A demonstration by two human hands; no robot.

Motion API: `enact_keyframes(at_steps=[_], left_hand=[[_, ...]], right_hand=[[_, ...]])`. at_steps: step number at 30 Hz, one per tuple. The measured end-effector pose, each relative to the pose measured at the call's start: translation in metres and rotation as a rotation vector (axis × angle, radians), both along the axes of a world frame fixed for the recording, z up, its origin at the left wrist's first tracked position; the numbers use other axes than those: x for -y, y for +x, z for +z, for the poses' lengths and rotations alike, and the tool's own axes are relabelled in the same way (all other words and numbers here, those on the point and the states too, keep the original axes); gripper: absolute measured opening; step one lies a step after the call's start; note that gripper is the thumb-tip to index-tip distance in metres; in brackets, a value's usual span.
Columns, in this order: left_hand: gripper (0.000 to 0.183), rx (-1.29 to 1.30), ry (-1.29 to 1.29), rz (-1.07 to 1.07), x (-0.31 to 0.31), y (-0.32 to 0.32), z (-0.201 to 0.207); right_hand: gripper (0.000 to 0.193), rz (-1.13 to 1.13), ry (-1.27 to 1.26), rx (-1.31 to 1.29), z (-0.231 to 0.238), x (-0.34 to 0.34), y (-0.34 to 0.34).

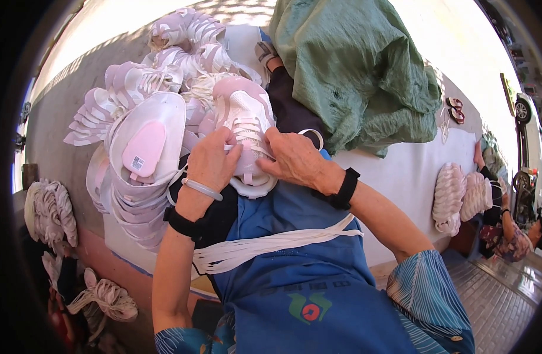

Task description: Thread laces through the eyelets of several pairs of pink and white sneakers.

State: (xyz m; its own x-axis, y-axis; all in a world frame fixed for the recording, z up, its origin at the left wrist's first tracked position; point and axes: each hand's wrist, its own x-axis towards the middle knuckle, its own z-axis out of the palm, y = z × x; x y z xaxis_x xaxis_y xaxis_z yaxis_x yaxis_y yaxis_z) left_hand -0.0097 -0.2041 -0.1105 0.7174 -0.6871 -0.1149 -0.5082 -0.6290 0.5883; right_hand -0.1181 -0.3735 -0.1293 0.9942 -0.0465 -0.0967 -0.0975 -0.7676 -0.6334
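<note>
A pink and white shoe upper rests on my lap with its toe pointing away from me. White lace runs crosswise through its eyelets above a pink tongue. My left hand is at the upper's left edge, its thumb and fingers pinching the shoelace. On the opposite edge my right hand has its fingers closed on the lace side, thumb near the tongue. Across my blue apron lies a bundle of loose white laces. A white loop shows beyond my right hand.
Stacked shoe uppers stand close on my left, and further piles lie beyond them. A green sack bulges at the far right. Bundled uppers lie near another person at right. Red sandals sit beyond the sack.
</note>
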Motion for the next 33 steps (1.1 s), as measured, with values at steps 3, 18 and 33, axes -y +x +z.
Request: enact_keyframes(at_steps=[3,18,33], left_hand=[[0.016,-0.017,0.023,-0.024,0.001,0.002,-0.002],[0.01,0.305,-0.025,-0.485,-0.005,0.023,0.01],[0.021,0.635,0.064,-0.887,-0.017,0.029,0.021]], right_hand=[[0.039,-0.012,0.025,-0.015,-0.002,0.0,0.001],[0.039,-0.012,0.05,-0.029,-0.004,0.001,0.003],[0.04,-0.023,0.054,-0.064,-0.004,0.002,0.004]])
